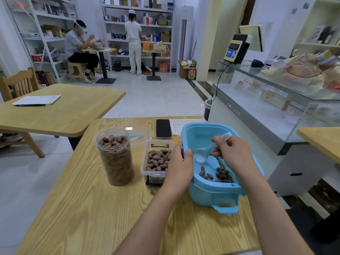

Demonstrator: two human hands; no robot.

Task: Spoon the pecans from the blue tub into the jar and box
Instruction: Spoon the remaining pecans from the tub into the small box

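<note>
Pecans point(219, 173) are running low in the tub point(226, 196) at the table's right edge; jar point(116, 157) and box point(158, 161) are nearly full. Left hand point(181, 162) is gripping the rim, right hand point(231, 153) holding the spoon point(203, 153).

Shop: stocked shelves point(138, 24), glass counter point(276, 92).

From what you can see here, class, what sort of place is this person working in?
Probably a small shop with seating: a glass display counter, a till screen on top of it, and stocked wall shelves behind wooden tables.
</note>
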